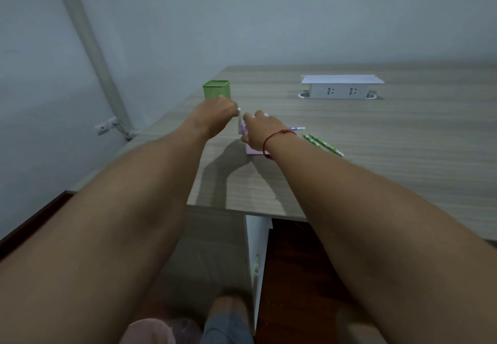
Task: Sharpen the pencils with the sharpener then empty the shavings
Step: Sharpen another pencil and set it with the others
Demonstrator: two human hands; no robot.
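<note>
Right now both hands are on the pink sharpener point(254, 150), which sits on the bench point(376, 142) near its left edge. Left hand point(217, 113) is clenched around the white crank handle point(238, 123) on the sharpener's left side; right hand point(262, 131), a red string point(277, 135) at its wrist, clamps down over the body. One pencil point(297, 128) pokes out to the right from behind that hand, two green pencils point(322, 144) lie just beside on the bench. Green mesh holder point(216, 89) stands just beyond the left hand, white socket box point(341, 86) far right.
</note>
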